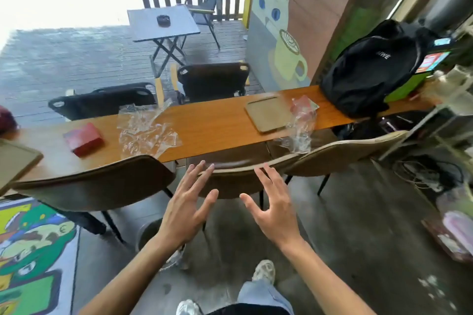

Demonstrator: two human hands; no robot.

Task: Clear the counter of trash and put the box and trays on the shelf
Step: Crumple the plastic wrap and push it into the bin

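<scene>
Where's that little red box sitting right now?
In the head view, the red box lies on the left part of the wooden counter, just left of the crumpled clear plastic wrap.

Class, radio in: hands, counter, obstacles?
Left hand and right hand open, empty. Red box, tray, plastic wrap on counter. Chairs between.

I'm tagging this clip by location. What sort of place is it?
Probably a small café with a terrace: a wall mural of a cat with a latte cup, a narrow wooden counter lined with chairs, and a folding table out on decking.
</scene>
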